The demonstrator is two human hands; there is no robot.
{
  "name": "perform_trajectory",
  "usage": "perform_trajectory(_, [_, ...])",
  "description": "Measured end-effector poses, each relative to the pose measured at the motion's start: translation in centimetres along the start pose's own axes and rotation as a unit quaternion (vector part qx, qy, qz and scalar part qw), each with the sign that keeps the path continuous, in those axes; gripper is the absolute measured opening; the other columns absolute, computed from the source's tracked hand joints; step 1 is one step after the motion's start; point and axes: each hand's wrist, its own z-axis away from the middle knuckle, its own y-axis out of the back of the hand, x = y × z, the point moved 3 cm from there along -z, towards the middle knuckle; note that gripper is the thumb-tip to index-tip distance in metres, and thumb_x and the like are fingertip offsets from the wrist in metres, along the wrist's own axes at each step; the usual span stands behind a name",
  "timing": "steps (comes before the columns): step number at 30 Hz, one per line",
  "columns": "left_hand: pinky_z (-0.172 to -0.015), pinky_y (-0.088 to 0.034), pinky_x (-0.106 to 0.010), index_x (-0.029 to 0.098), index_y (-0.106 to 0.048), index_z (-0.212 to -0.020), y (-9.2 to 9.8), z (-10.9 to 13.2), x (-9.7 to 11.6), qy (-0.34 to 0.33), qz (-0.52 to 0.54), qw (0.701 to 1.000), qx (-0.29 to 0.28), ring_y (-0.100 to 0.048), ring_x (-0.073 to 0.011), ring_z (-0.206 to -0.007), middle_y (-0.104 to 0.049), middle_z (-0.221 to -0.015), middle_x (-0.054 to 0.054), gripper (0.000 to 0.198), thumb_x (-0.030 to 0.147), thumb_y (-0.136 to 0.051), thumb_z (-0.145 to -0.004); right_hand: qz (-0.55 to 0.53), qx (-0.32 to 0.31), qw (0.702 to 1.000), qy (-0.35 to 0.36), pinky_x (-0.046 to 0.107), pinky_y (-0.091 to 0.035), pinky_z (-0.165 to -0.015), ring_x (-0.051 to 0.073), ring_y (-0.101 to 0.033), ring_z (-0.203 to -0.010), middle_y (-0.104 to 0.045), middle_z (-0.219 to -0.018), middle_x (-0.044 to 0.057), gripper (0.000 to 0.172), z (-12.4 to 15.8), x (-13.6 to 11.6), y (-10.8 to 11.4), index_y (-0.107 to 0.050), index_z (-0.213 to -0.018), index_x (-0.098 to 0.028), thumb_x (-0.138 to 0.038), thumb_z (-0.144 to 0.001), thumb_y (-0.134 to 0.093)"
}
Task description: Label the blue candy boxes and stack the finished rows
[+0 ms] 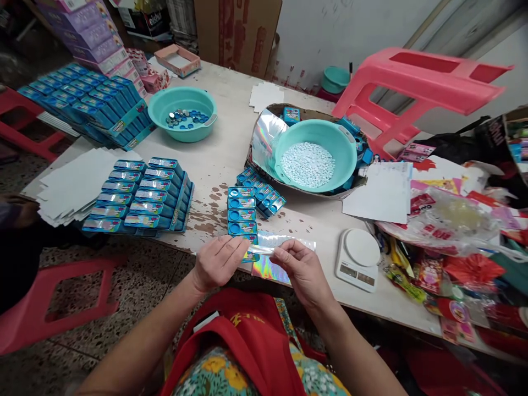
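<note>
My left hand (218,260) and my right hand (300,269) meet at the table's near edge. Between them they pinch a shiny holographic foil strip (264,250), with a larger holographic sheet (270,268) lying just under it. A small blue tin (249,254) sits half hidden beside my left fingers. A column of open blue tins (241,210) lies right behind my hands. Further back stands a teal basin of white tablets (308,164).
A white kitchen scale (357,258) is to the right of my hands. Packed blue tins (138,195) and white cards (72,184) lie left. A second teal basin (182,114) holds small pieces. Bright wrappers clutter the right; a pink stool (416,82) lies overturned behind.
</note>
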Motion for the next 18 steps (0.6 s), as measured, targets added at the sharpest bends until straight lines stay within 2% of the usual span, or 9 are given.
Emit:
perform_trajectory(2, [-0.079,-0.049,-0.030,0.017,-0.057,-0.113,0.3,0.9,-0.9,-0.029,0.019,0.999,0.004,-0.062,-0.0184,-0.090,-0.068,-0.097,-0.008,0.032,0.016,-0.057,-0.081,0.037,0.010,0.998,0.040,0.023,-0.042,-0.065,0.010,-0.052,-0.066,-0.055,-0.066,-0.003,0.021,0.3,-1.0,0.2,-0.057,-0.069,-0.018,-0.031,-0.068,-0.074])
perform_trajectory(3, [-0.079,-0.049,-0.029,0.019,-0.058,-0.113,0.5,1.2,-1.3,-0.003,0.037,0.999,0.013,-0.062,-0.0175,-0.089,-0.068,-0.096,-0.007,0.032,0.017,-0.059,-0.081,0.061,0.017,0.996,0.062,0.023,-0.042,-0.064,0.010,-0.052,-0.066,-0.056,-0.066,-0.003,0.021,0.4,-1.6,0.4,-0.058,-0.069,-0.018,-0.032,-0.068,-0.074])
perform_trajectory(5, [-0.081,-0.049,-0.028,0.021,-0.058,-0.111,1.0,1.4,-2.1,0.138,0.092,0.986,0.032,-0.061,-0.0165,-0.088,-0.067,-0.096,-0.006,0.031,0.023,-0.061,-0.080,0.106,0.016,0.990,0.089,0.023,-0.040,-0.062,0.011,-0.051,-0.066,-0.056,-0.068,-0.003,0.020,0.7,-2.7,0.7,-0.058,-0.070,-0.019,-0.032,-0.069,-0.073])
perform_trajectory(7, [-0.081,-0.049,-0.029,0.020,-0.056,-0.114,1.1,1.1,-2.3,0.319,0.215,0.922,0.036,-0.060,-0.0177,-0.091,-0.064,-0.103,-0.009,0.035,0.036,-0.056,-0.083,0.134,-0.006,0.987,0.088,0.023,-0.040,-0.060,0.011,-0.050,-0.065,-0.056,-0.067,-0.002,0.021,1.0,-3.5,0.8,-0.057,-0.070,-0.019,-0.033,-0.069,-0.073])
perform_trajectory(9, [-0.080,-0.050,-0.031,0.019,-0.050,-0.121,0.6,0.1,-1.3,0.428,0.399,0.810,0.015,-0.057,-0.0215,-0.100,-0.057,-0.117,-0.013,0.053,0.055,-0.047,-0.082,0.150,-0.034,0.985,0.077,0.023,-0.039,-0.058,0.011,-0.049,-0.062,-0.055,-0.065,-0.002,0.021,1.3,-4.0,0.7,-0.056,-0.068,-0.019,-0.034,-0.069,-0.072])
perform_trajectory(11, [-0.079,-0.050,-0.032,0.020,-0.045,-0.127,-0.1,-1.4,0.1,0.451,0.560,0.695,-0.012,-0.052,-0.0256,-0.109,-0.048,-0.128,-0.014,0.072,0.068,-0.046,-0.074,0.159,-0.049,0.984,0.071,0.023,-0.038,-0.056,0.011,-0.047,-0.060,-0.053,-0.064,-0.002,0.022,1.6,-4.4,0.4,-0.055,-0.067,-0.019,-0.034,-0.070,-0.071])
perform_trajectory(13, [-0.076,-0.051,-0.030,0.021,-0.046,-0.124,-0.8,-2.6,1.2,0.456,0.640,0.616,-0.059,-0.050,-0.0263,-0.111,-0.047,-0.130,-0.012,0.076,0.067,-0.059,-0.065,0.165,-0.058,0.982,0.067,0.023,-0.037,-0.055,0.011,-0.046,-0.059,-0.053,-0.063,-0.002,0.023,1.8,-4.4,0.0,-0.055,-0.067,-0.019,-0.035,-0.070,-0.071])
perform_trajectory(16, [-0.060,-0.047,-0.023,0.017,-0.057,-0.098,-1.8,-2.5,1.7,0.492,0.641,0.572,-0.140,-0.060,-0.0164,-0.078,-0.063,-0.091,-0.007,0.043,0.047,-0.067,-0.069,0.163,-0.058,0.983,0.065,0.023,-0.037,-0.056,0.010,-0.046,-0.060,-0.052,-0.063,-0.002,0.023,1.4,-3.6,-0.3,-0.055,-0.068,-0.019,-0.036,-0.070,-0.070])
perform_trajectory(18, [-0.052,-0.041,-0.020,0.015,-0.057,-0.080,-1.8,-1.4,1.4,0.520,0.591,0.596,-0.155,-0.053,-0.0102,-0.057,-0.059,-0.064,0.000,0.025,0.039,-0.063,-0.074,0.165,-0.044,0.983,0.069,0.023,-0.037,-0.057,0.010,-0.046,-0.061,-0.052,-0.064,-0.003,0.022,0.8,-2.5,-0.7,-0.055,-0.068,-0.019,-0.035,-0.070,-0.070])
